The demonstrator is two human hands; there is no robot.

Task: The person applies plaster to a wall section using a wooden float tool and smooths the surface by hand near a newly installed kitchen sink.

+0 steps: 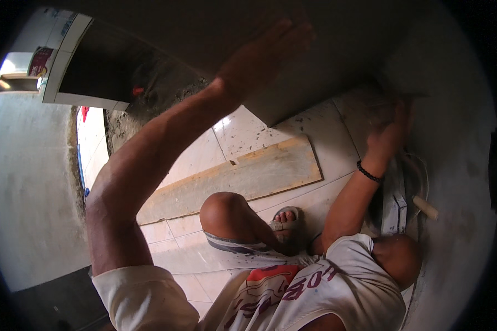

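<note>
My left hand (pixel 268 52) reaches up and forward, its fingers stretched out against the shaded face of a large dark grey slab-like surface (pixel 276 96). A lower corner of that surface juts out above the tiled floor. My right hand (pixel 389 132), with a black beaded bracelet on the wrist, is raised beside the grey wall at the right. Motion and deep shade smear its fingers. A dim flat shape lies close to them, but whether the hand grips it I cannot make out.
On the pale floor tiles (pixel 237 132), a long stained board (pixel 243 174) lies in front of my knee. Metal bars (pixel 393 207) and a wooden handle (pixel 425 208) are by the right wall (pixel 458 193). Dark rubble (pixel 149 102) lies near a tile-edged opening at left.
</note>
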